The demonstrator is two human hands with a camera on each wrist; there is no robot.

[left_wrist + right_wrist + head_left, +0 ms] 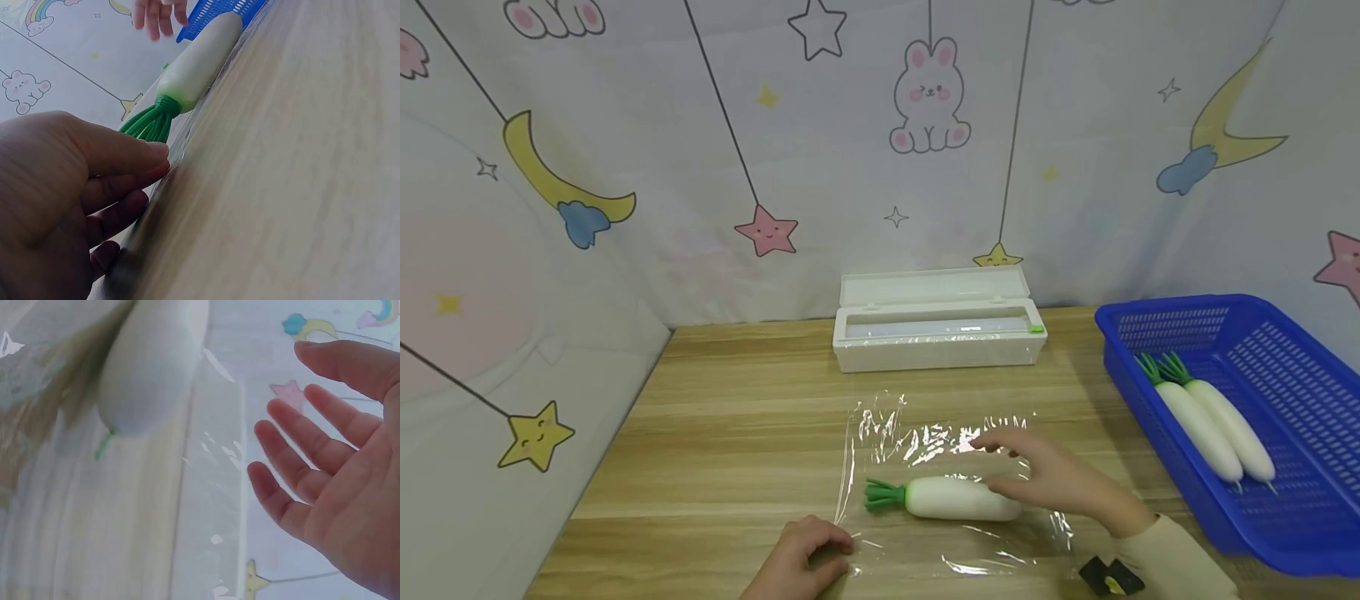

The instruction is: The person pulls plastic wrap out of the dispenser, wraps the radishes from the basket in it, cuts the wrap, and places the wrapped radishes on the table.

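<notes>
A white radish (962, 498) with green stalks lies sideways on a clear sheet of cling film (917, 550) spread over the wooden table. At the film's left edge, my left hand (805, 557) has its thumb and index fingertip together, pinching the film; in the left wrist view this hand (69, 181) is close to the green stalks (153, 122). Over the radish's right end hovers my right hand (1037, 471), partly covering it in the head view. The right wrist view shows that hand (325, 456) with spread, relaxed fingers holding nothing, beside the radish (156, 369).
Behind the film stands a white cling film box (936, 354) with its lid raised. On the right, a blue basket (1165, 467) contains two more white radishes (1217, 429). A patterned cloth (850, 167) hangs behind the wooden table (715, 433).
</notes>
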